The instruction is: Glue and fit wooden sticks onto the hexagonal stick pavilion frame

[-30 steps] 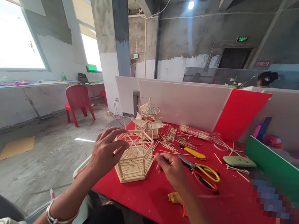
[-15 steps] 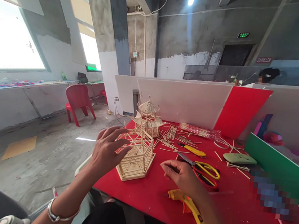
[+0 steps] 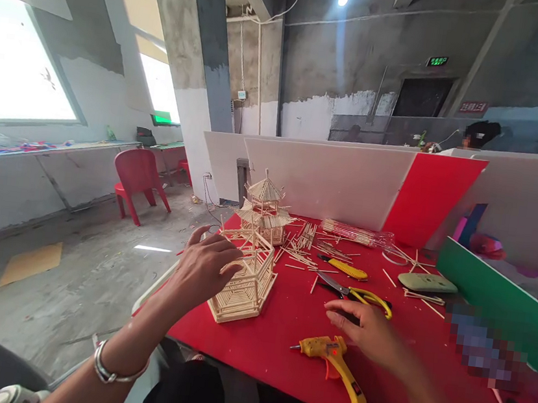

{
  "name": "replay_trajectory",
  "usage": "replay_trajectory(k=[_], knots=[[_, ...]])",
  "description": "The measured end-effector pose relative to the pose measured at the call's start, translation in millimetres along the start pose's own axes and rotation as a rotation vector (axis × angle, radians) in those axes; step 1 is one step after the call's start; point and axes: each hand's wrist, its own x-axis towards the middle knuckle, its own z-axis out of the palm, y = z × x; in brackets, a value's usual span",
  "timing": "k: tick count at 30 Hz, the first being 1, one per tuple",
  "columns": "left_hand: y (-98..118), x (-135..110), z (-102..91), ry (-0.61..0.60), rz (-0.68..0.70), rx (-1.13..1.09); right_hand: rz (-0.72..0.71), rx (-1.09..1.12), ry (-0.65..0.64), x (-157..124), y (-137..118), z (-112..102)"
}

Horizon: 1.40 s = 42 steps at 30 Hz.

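Observation:
My left hand [image 3: 207,264] is over the left side of a hexagonal model made of thin wooden sticks [image 3: 240,299]. Its fingers are bent but apart, close to the upper sticks; whether they touch cannot be made out. My right hand [image 3: 368,331] hovers above the red table, fingers apart and nothing seen in them. It partly covers a pair of scissors with yellow handles [image 3: 369,299]. Below it lies a yellow glue gun [image 3: 332,350], nozzle pointing left. Behind the hexagonal model stands a finished-looking stick pagoda [image 3: 265,207] with tiered roofs.
Loose sticks [image 3: 299,251] and a bagged stick bundle [image 3: 356,233] lie toward the back. A yellow utility knife [image 3: 347,269] and a pale green case [image 3: 427,283] are to the right. White panels [image 3: 325,179] and a green board [image 3: 496,308] border the red table [image 3: 270,352].
My right hand has moved right, away from the hexagonal model and toward the scissors. My left hand has shifted slightly right over the model, which stays in place.

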Motion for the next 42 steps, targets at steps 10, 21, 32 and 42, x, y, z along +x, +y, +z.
replay_trajectory(k=[10,21,32,42], knots=[[3.3,9.9,-1.6,-0.094,0.046,0.124,-0.059,-0.121,-0.063,-0.7,-21.9,9.2],[31.5,-4.4,-9.7,0.348,-0.043,-0.361,-0.078,-0.14,-0.032,-1.8,-22.0,7.1],[105.0,-28.6,33.2,0.334,-0.658,-1.459,-0.074,-0.242,-0.066,11.3,-11.9,10.4],[113.1,-35.0,55.6,0.412,-0.924,-1.505,0.238,-0.635,0.104,37.8,70.8,-38.7]])
